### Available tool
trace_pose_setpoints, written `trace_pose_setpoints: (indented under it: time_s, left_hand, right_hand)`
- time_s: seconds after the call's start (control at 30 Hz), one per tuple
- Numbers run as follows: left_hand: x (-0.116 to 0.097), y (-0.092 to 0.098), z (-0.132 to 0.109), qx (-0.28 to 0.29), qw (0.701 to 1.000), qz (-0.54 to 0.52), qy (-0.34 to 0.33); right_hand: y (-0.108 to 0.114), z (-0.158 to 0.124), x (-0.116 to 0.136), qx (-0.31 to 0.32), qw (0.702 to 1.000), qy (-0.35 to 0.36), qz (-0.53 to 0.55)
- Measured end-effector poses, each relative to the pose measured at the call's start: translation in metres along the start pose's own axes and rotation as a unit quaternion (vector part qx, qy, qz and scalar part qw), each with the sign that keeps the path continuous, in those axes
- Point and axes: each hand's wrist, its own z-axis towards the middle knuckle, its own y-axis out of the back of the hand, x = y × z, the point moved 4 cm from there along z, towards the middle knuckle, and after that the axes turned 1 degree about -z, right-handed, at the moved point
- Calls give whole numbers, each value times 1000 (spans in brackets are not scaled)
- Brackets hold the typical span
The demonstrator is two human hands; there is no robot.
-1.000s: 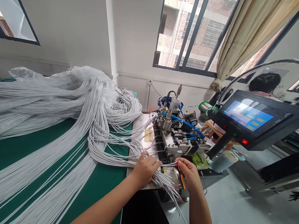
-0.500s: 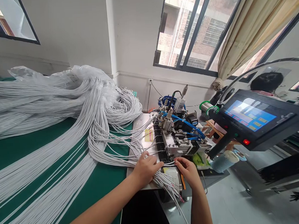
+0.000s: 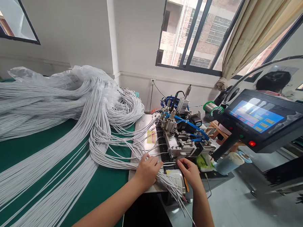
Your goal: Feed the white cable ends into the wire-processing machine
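Observation:
My left hand [image 3: 148, 171] is closed around white cables at the front of the metal plate [image 3: 139, 131]. Loose white cable ends [image 3: 172, 186] fan out below it and hang over the edge. Thumb and forefinger of my right hand [image 3: 190, 174] pinch the end of a white cable [image 3: 170, 163], which runs between both hands along the machine's front. The bench machine [image 3: 174, 141], with metal blocks and blue hoses, stands just beyond my fingertips. Several white cables lead from the pile into its left side. The pinched tip itself is hidden by my fingers.
Long bundles of white cables [image 3: 74, 138] cover much of the green table [image 3: 114, 188] at left. A control screen [image 3: 258, 116] juts out at right, near a solder-like wire spool [image 3: 212, 108] and a blue roll [image 3: 229, 163]. Another person [image 3: 273, 81] sits behind the screen.
My left thumb has drawn back slightly to the left. The hanging cable ends have swung a little to the right. My right hand keeps its pinch at nearly the same spot.

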Motion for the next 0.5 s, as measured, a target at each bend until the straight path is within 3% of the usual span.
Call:
trace_pose_setpoints:
  time_s: [0.23, 0.5]
  left_hand:
    - [2, -2, 0, 27, 999, -16, 15]
    - [2, 0, 1, 42, 999, -18, 26]
  right_hand:
    - [-12, 4, -15, 43, 989, -38, 136]
    - [-28, -3, -31, 42, 933, -155, 321]
